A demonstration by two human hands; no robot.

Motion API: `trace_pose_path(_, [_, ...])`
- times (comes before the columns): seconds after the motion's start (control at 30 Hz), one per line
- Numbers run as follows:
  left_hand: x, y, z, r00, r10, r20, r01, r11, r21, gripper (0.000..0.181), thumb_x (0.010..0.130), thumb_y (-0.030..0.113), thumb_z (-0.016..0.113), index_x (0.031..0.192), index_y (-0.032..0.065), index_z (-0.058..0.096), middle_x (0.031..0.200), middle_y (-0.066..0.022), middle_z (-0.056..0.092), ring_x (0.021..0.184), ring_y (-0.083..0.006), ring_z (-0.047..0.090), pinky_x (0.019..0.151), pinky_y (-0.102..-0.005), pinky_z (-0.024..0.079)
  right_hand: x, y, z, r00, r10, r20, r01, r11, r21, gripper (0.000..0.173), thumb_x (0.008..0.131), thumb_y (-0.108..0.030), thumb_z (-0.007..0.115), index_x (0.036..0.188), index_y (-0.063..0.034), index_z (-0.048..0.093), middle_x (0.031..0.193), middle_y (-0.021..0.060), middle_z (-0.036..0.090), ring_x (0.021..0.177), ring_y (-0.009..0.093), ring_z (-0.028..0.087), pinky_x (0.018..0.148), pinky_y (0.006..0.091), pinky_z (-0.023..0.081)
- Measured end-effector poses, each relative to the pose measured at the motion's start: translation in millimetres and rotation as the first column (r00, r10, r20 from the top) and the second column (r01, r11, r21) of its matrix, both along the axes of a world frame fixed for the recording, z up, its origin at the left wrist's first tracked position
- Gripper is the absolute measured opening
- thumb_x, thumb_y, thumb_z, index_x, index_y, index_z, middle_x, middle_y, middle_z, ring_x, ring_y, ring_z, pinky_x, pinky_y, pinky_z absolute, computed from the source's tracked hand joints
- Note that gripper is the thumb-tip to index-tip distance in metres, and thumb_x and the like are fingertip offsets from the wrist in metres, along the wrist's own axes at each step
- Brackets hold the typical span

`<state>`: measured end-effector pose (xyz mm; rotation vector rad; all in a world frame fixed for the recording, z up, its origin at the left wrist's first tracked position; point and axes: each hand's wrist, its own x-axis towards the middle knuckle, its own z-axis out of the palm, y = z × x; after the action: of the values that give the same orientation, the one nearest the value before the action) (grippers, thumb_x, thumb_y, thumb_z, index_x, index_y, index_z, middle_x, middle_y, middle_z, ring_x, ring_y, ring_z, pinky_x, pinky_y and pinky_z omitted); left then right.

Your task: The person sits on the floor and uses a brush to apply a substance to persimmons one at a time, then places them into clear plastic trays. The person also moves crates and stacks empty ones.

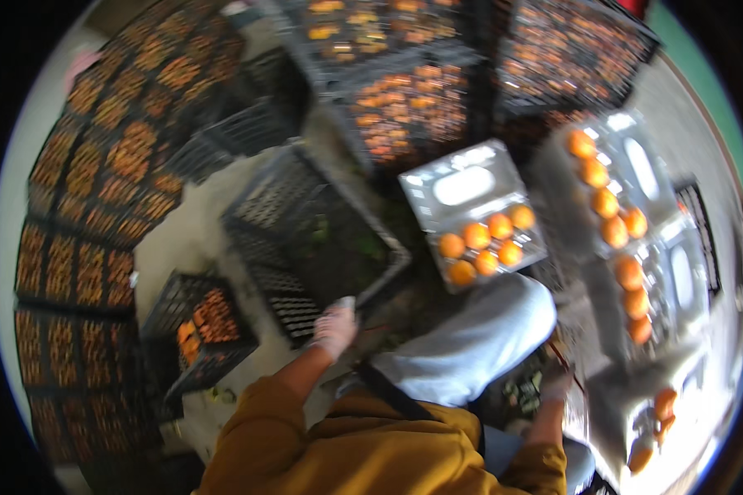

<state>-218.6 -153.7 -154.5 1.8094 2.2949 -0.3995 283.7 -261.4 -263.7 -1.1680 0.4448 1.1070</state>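
Observation:
My left hand, in a pale glove, grips the near rim of a black plastic crate. That crate has slatted sides and bits of green leaf inside. Low at the right, beside my knee, my right hand is gloved and blurred; a thin reddish-brown thing lies by its fingers, and whether it is held cannot be told. Above my knee, an open clear plastic clamshell box holds several round orange fruits in its lower half.
More clear clamshell boxes with orange fruits stand along the right. Black crates filled with orange fruit stand at the top and down the left side. A smaller, partly filled black crate sits on the floor at left.

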Motion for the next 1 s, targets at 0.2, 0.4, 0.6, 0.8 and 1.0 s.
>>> trace_pose_path(0.2, [0.2, 14.7, 23.3, 0.965, -0.155, 0.213, 0.154, 0.988, 0.019, 0.024, 0.079, 0.017, 0.045, 0.101, 0.0072, 0.048, 0.100, -0.0164, 0.055, 0.086, -0.0325, 0.057, 0.075, -0.0408, 0.046, 0.7, -34.5, -12.5, 0.957, 0.264, -0.120, -0.287, 0.919, -0.272, 0.033, 0.083, -0.033, 0.045, 0.102, -0.0061, 0.048, 0.098, 0.0074, 0.052, 0.092, 0.020, 0.050, 0.078, 0.0332, 0.039])
trace_pose_path(0.4, [-28.6, 38.7, 37.1, 0.980, -0.126, 0.154, 0.117, 0.991, 0.062, 0.038, 0.076, 0.028, 0.057, 0.109, 0.0117, 0.047, 0.102, -0.0143, 0.054, 0.093, -0.0310, 0.055, 0.075, -0.0408, 0.045, -21.9, -17.3, 49.6, 0.549, 0.725, 0.415, -0.498, 0.683, -0.535, 0.020, 0.082, -0.018, 0.051, 0.096, -0.0057, 0.058, 0.076, 0.0084, 0.061, 0.053, 0.017, 0.055, 0.046, 0.0284, 0.045])
trace_pose_path(0.6, [-88.2, 97.2, 35.2, 0.972, 0.118, -0.203, -0.013, 0.889, 0.457, 0.058, 0.072, 0.034, 0.060, 0.121, 0.0127, 0.040, 0.123, -0.0131, 0.042, 0.114, -0.0280, 0.040, 0.093, -0.0380, 0.033, -49.5, -39.3, 151.4, -0.061, 0.708, 0.703, -0.257, 0.670, -0.697, 0.019, 0.082, -0.018, 0.054, 0.091, -0.0025, 0.061, 0.080, 0.0089, 0.062, 0.074, 0.019, 0.056, 0.070, 0.0293, 0.043])
trace_pose_path(0.8, [-48.8, 67.1, 39.7, 0.894, -0.391, 0.220, 0.172, 0.751, 0.637, 0.051, 0.071, 0.017, 0.063, 0.118, 0.0078, 0.044, 0.119, -0.0169, 0.045, 0.111, -0.0321, 0.041, 0.093, -0.0395, 0.033, -55.6, -67.5, 201.2, 0.066, 0.429, 0.901, -0.191, 0.892, -0.410, 0.016, 0.081, -0.009, 0.054, 0.095, -0.0015, 0.058, 0.081, 0.0084, 0.061, 0.076, 0.016, 0.057, 0.071, 0.0283, 0.044])
trace_pose_path(1.0, [2.9, 47.5, 32.6, 0.508, -0.478, 0.717, -0.127, 0.781, 0.611, 0.038, 0.077, 0.002, 0.057, 0.113, -0.0025, 0.048, 0.112, -0.0132, 0.053, 0.100, -0.0199, 0.050, 0.089, -0.0309, 0.038, -54.2, -89.5, 235.9, 0.436, 0.186, 0.881, -0.150, 0.980, -0.132, 0.009, 0.084, -0.010, 0.055, 0.088, -0.0032, 0.058, 0.068, -0.0006, 0.057, 0.058, 0.006, 0.051, 0.053, 0.0198, 0.043])
